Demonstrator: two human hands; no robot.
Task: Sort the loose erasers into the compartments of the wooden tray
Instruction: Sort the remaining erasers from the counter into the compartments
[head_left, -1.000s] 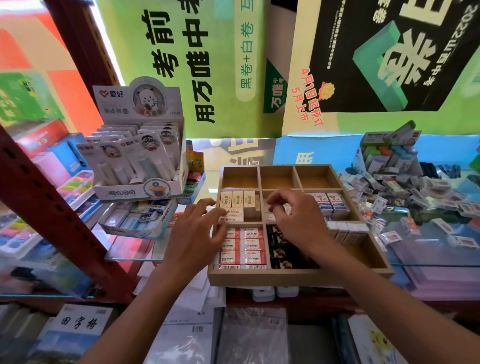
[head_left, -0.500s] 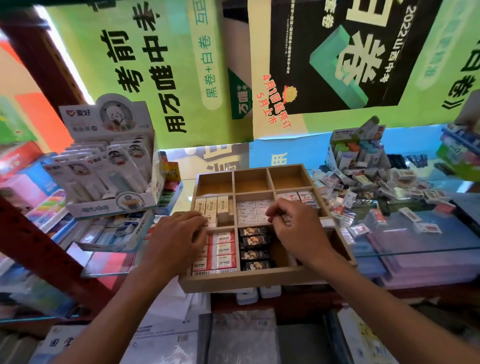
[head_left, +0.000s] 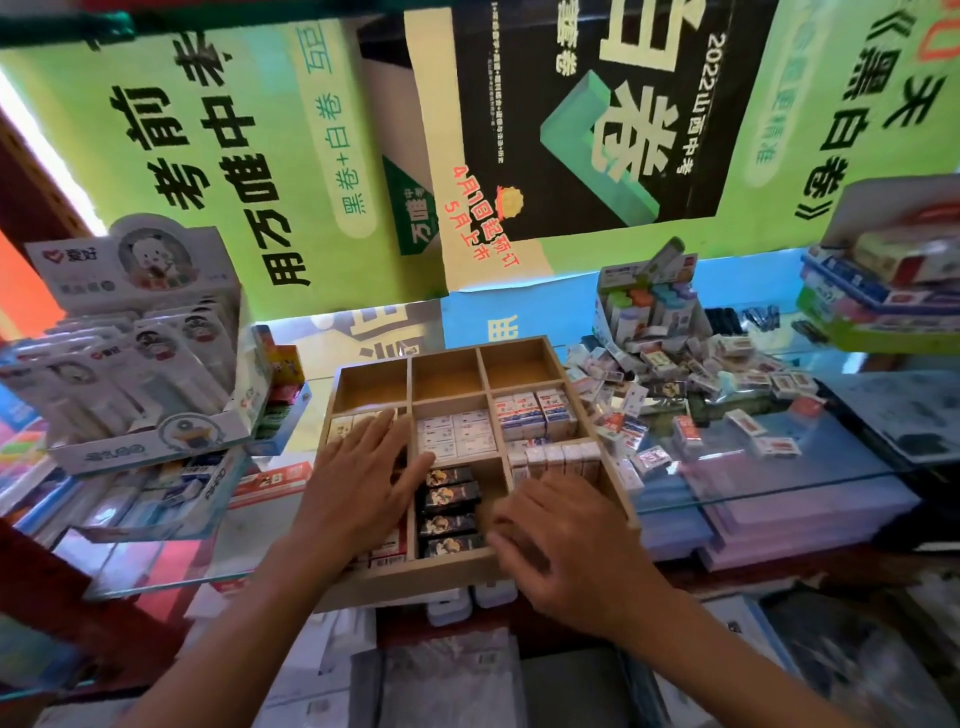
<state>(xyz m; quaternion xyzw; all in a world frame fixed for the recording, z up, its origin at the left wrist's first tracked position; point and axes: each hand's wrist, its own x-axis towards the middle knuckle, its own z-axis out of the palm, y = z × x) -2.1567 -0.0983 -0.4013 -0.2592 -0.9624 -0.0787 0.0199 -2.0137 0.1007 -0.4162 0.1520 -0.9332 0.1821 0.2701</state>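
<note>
Both hands have shifted since the earlier frame: left hand (head_left: 358, 483) moved from the tray's left rim in over the left column, right hand (head_left: 566, 540) pulled back from the middle row to the near right compartment.

Left grip: fingers straight and spread, flat on the erasers in the left column, fingertips (head_left: 384, 421) over the cream erasers (head_left: 340, 428) of the middle row, palm covering most of the red-and-white erasers (head_left: 387, 553) in the near-left compartment. Nothing pinched.

Right grip: fingers loosely curled, knuckles up, tips dipping toward the near rim beside the black erasers (head_left: 449, 512). Can't tell whether it holds anything; the underside is hidden.

Wooden tray (head_left: 415, 579) sits at the near edge of the glass shelf (head_left: 779, 478), its front overhanging. Back row of three compartments is bare wood. Middle row centre holds white erasers (head_left: 457, 436), right holds blue-and-white ones (head_left: 535, 413). A row of white erasers on edge (head_left: 556, 460) stands at the back of the near-right compartment, just beyond the right hand.

Loose erasers (head_left: 691, 384) are heaped on the shelf right of the tray, nearest ones touching its right wall. Display box (head_left: 150, 364) stands near the tray's left side. Open glass lies beyond the heap toward the shelf's near-right edge.
</note>
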